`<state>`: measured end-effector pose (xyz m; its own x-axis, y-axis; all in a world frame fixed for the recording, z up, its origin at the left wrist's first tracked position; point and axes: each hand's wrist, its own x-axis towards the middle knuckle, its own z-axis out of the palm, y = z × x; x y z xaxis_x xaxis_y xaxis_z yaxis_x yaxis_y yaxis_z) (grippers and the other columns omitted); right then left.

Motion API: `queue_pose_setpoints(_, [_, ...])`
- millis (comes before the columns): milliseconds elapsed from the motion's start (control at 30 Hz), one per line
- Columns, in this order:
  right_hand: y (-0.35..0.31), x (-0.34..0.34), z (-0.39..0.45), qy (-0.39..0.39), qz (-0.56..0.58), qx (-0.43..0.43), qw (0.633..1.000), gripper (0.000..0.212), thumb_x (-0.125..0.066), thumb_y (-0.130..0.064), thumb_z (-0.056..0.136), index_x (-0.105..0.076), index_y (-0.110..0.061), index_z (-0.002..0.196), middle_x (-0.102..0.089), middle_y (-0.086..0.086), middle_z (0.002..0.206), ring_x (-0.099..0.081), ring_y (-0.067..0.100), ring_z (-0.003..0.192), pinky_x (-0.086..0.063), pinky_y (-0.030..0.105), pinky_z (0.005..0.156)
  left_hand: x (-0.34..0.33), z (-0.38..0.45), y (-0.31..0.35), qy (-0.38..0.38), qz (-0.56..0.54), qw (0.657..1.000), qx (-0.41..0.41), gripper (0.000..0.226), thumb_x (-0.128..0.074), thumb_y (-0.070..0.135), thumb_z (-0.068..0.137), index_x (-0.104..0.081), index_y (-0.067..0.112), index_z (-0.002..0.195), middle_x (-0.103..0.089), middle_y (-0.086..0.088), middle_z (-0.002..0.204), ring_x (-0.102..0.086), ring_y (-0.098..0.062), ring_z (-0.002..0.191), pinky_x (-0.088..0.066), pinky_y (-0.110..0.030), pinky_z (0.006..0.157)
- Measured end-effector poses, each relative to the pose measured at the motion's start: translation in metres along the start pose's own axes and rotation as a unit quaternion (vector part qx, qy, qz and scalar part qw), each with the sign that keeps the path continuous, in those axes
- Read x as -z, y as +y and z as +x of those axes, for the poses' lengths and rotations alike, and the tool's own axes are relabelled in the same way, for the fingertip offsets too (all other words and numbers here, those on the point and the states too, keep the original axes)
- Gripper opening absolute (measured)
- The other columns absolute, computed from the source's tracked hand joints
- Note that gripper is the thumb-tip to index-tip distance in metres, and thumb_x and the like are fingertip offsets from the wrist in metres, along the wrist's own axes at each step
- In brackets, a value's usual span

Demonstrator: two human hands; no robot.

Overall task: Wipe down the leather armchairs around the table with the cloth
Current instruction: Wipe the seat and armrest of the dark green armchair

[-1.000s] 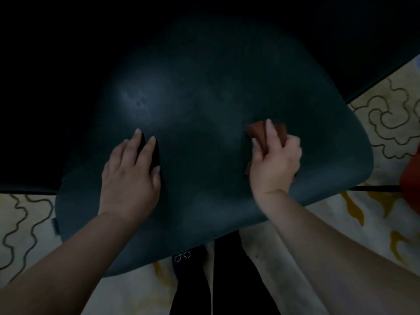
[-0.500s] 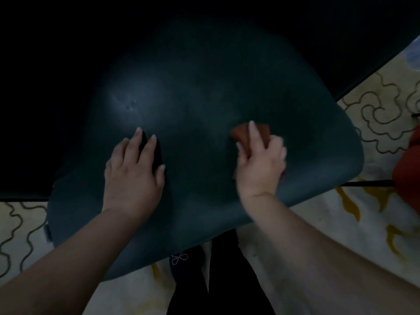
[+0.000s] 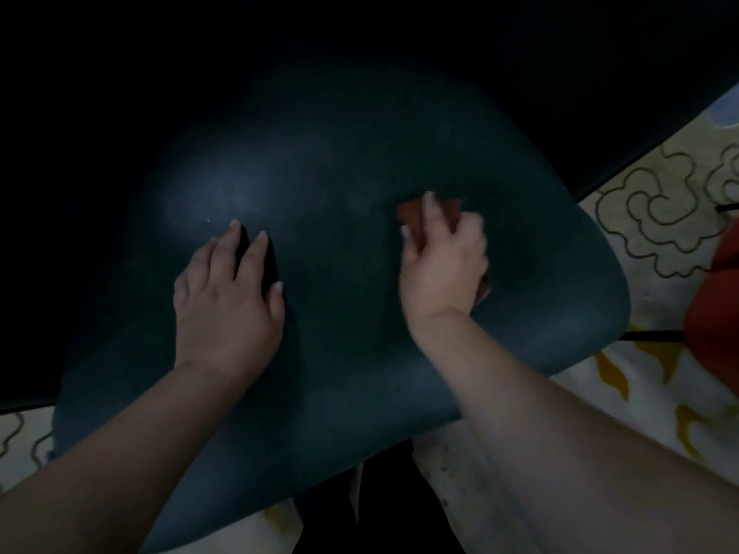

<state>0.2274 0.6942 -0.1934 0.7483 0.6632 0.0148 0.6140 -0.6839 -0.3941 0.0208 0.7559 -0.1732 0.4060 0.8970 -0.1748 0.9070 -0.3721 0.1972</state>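
I see one chair (image 3: pixel 360 185), one cloth (image 3: pixel 414 215). My right hand (image 3: pixel 442 265) grips the cloth, bunched shapeless, near the seat's right edge. My left hand (image 3: pixel 226 301) lies flat, released, left of centre.

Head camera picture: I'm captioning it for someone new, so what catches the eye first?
The big dark teal leather armchair seat fills the middle of the dim frame. On it, the right hand grips a small rust-brown cloth, while the left hand rests flat with straight fingers further left. A pale patterned carpet with dark swirls shows at the right edge.
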Motion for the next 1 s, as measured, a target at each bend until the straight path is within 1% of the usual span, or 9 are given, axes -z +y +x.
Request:
queue_pose_setpoints(167, [-0.035,-0.016,-0.023,-0.114,0.014,0.291,0.95,0.065,-0.075,-0.025,0.076,-0.053,-0.029,0.137,-0.051,0.012,0.107,-0.05,0.033,0.092,-0.043,0.041,0.074,0.002,0.012,-0.002,0.019,0.004,1.0,0.007,0.059,-0.059,0.03,0.088,-0.04,0.015,0.142,-0.029,-0.012,0.153,-0.027,-0.035,0.133,-0.029,-0.056,0.105])
queue_pose_setpoints(233, [-0.022,-0.013,0.018,-0.095,-0.007,0.27,0.958,0.062,-0.073,-0.025,0.08,-0.052,-0.032,0.138,-0.052,0.016,0.112,-0.05,0.037,0.096,-0.042,0.042,0.076,0.003,0.015,-0.002,0.022,0.008,1.0,0.007,0.059,-0.06,0.028,0.088,-0.042,0.014,0.142,-0.031,-0.013,0.152,-0.029,-0.036,0.132,-0.029,-0.055,0.105])
queue_pose_setpoints(333, [-0.007,-0.011,0.084,-0.042,0.008,0.091,0.995,0.05,-0.06,-0.035,0.093,-0.048,-0.034,0.141,-0.046,0.014,0.125,-0.045,0.035,0.111,-0.041,0.043,0.093,0.004,0.021,-0.001,0.019,0.009,1.0,0.01,0.059,-0.062,0.026,0.087,-0.043,0.014,0.141,-0.033,-0.013,0.151,-0.031,-0.036,0.132,-0.03,-0.056,0.103])
queue_pose_setpoints(400, [-0.018,-0.013,0.086,-0.032,0.017,0.047,0.998,0.051,-0.058,-0.036,0.093,-0.047,-0.032,0.142,-0.045,0.014,0.125,-0.045,0.034,0.111,-0.039,0.043,0.094,0.004,0.025,0.001,0.018,0.007,1.0,0.015,0.059,-0.063,0.025,0.087,-0.044,0.013,0.141,-0.033,-0.012,0.151,-0.031,-0.036,0.132,-0.03,-0.056,0.103])
queue_pose_setpoints(533, [-0.05,-0.018,0.026,-0.126,0.016,0.278,0.952,0.068,-0.076,-0.02,0.074,-0.053,-0.026,0.138,-0.052,0.015,0.109,-0.052,0.036,0.094,-0.044,0.042,0.076,0.005,0.032,0.01,0.019,0.002,1.0,0.023,0.06,-0.065,0.023,0.085,-0.045,0.012,0.14,-0.035,-0.012,0.151,-0.031,-0.035,0.132,-0.028,-0.054,0.103])
queue_pose_setpoints(600, [-0.042,-0.018,0.034,-0.142,0.02,0.323,0.936,0.066,-0.077,-0.017,0.074,-0.056,-0.026,0.136,-0.054,0.015,0.106,-0.052,0.036,0.093,-0.045,0.042,0.075,0.006,0.038,0.014,0.014,0.0,1.0,0.019,0.059,-0.065,0.023,0.085,-0.045,0.012,0.14,-0.035,-0.012,0.151,-0.031,-0.034,0.132,-0.029,-0.053,0.103])
queue_pose_setpoints(733, [-0.01,-0.008,0.104,-0.055,0.026,0.106,0.993,0.046,-0.056,-0.039,0.091,-0.051,-0.038,0.136,-0.049,0.008,0.127,-0.047,0.031,0.113,-0.045,0.044,0.093,0.01,0.05,0.017,0.009,0.001,1.0,0.014,0.054,-0.053,0.029,0.088,-0.048,0.012,0.139,-0.038,-0.01,0.149,-0.037,-0.035,0.13,-0.032,-0.053,0.101])
queue_pose_setpoints(833, [0.007,-0.007,0.141,0.023,0.089,-0.047,0.995,0.052,-0.054,-0.038,0.096,-0.041,-0.029,0.145,-0.043,0.011,0.131,-0.044,0.028,0.118,-0.035,0.035,0.105,0.013,0.053,0.02,0.001,-0.004,1.0,0.021,0.059,-0.046,0.033,0.083,-0.048,0.012,0.139,-0.04,-0.009,0.149,-0.038,-0.033,0.131,-0.032,-0.051,0.102])
queue_pose_setpoints(1000, [0.001,-0.014,0.177,0.011,0.076,-0.074,0.994,0.055,-0.054,-0.037,0.097,-0.038,-0.019,0.147,-0.043,0.016,0.132,-0.046,0.031,0.119,-0.036,0.034,0.105,0.012,0.055,0.021,-0.011,-0.003,1.0,0.021,0.058,-0.044,0.032,0.085,-0.048,0.013,0.14,-0.039,-0.008,0.15,-0.039,-0.031,0.134,-0.034,-0.05,0.107])
